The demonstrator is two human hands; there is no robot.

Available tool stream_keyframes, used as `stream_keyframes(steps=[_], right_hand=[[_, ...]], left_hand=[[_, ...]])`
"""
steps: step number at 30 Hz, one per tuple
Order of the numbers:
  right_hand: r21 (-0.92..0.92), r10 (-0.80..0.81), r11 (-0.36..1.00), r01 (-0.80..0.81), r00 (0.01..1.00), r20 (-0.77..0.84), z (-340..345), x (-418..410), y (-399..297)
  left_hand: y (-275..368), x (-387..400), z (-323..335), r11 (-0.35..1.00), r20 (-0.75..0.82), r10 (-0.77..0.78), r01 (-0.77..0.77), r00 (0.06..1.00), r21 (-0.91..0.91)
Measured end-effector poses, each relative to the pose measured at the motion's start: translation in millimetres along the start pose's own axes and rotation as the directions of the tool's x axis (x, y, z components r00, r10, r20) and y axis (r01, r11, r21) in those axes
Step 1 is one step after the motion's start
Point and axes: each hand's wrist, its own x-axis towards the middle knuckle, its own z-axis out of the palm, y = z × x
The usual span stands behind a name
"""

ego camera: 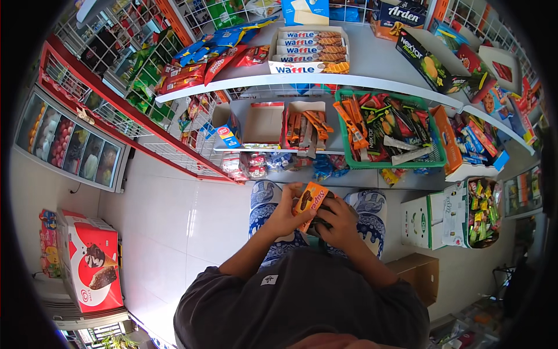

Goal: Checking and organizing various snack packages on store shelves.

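Observation:
Over my lap, my left hand (282,216) grips a small printed snack box (310,198), thumb along its orange side, which bears lettering and a picture of a chocolate bar. My right hand (339,221) has its fingers spread over the darker part on the right and covers most of it. Whether that dark part belongs to the same box or a second one is unclear. Ahead on the lower shelf are an open carton of orange and brown snack bars (307,126), an open carton (263,124) with its bare inside showing, and a green plastic basket (441,152) of mixed wafer packets.
A waffle display box (310,67) and a tilted Nextar box (429,61) stand on the upper shelf (370,80). Candy fills a carton (484,213) on my right, near a brown cardboard box (414,277). Left are a glass-fronted cooler (69,144) and a red Wall's freezer (93,261).

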Motion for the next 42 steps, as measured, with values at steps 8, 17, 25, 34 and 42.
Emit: stream_keyframes(steps=[8, 17, 25, 34, 42], right_hand=[[-0.096, 0.13, 0.983, -0.156, 0.963, -0.235, -10.9, -8.8, 2.4], [-0.154, 0.106, 0.977, -0.147, 0.963, -0.248, -27.2, -11.2, 16.4], [-0.036, 0.163, 0.985, -0.171, 0.972, -0.171, -33.3, -3.9, 24.2], [0.015, 0.137, 0.99, -0.142, 0.916, -0.377, -22.3, 5.6, 16.6], [-0.072, -0.196, 0.98, 0.184, 0.951, -0.238, -32.7, 20.7, 7.2]], left_hand=[[-2.9, 21.2, 19.0, 0.911, 0.129, 0.212, -0.148, 0.969, -0.385], [-2.9, 37.9, 27.7, 0.809, 0.205, 0.036, 0.092, 0.978, -0.581], [-13.3, 32.0, 17.5, 0.854, 0.332, -0.068, 0.227, 0.941, -0.469], [-1.6, 26.9, 38.2, 0.983, 0.113, 0.145, -0.13, 0.983, -0.132], [20.9, 40.4, 13.1, 0.87, 0.106, 0.011, 0.043, 0.994, -0.492]])
